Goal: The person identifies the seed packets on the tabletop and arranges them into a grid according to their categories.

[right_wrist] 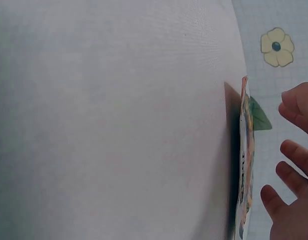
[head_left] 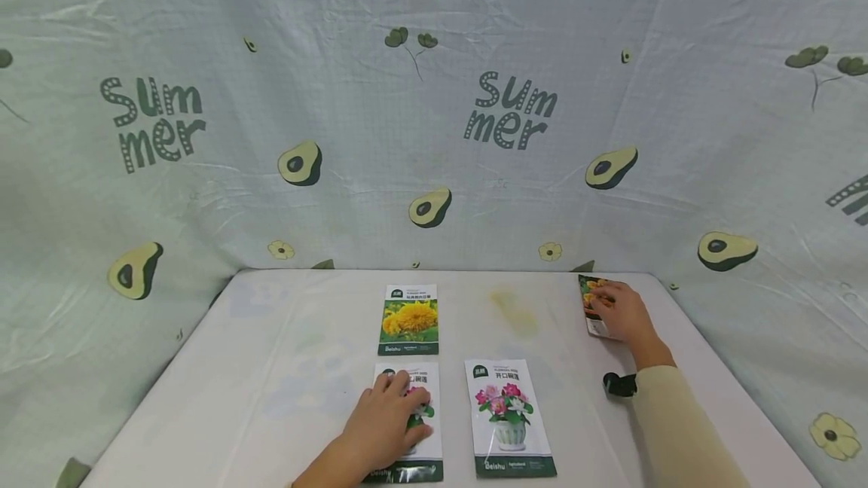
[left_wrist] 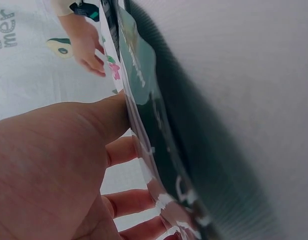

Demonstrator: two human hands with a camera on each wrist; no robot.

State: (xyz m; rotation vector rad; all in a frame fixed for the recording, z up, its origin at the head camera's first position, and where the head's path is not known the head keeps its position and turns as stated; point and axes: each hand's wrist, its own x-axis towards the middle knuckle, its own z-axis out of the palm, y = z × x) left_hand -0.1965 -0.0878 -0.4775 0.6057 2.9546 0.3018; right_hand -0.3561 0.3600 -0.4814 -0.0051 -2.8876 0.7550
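My left hand (head_left: 385, 422) rests on a white flower seed packet (head_left: 429, 452) at the front of the table, covering much of its picture. In the left wrist view, the spread thumb and fingers of the left hand (left_wrist: 54, 160) touch the face of that packet (left_wrist: 146, 105). My right hand (head_left: 625, 316) is over a seed packet with orange flowers (head_left: 587, 294) at the far right. The right wrist view has the right hand (right_wrist: 293, 205) with fingers loosely bent and a gap between them and the packet (right_wrist: 246, 165).
Behind the left hand lies a packet with yellow flowers (head_left: 409, 320). Another packet, with pink flowers in a pot (head_left: 508, 414), lies between the hands. A black strap device (head_left: 619, 385) is on the right wrist. A printed cloth (head_left: 366, 119) hangs behind the white table (head_left: 298, 367).
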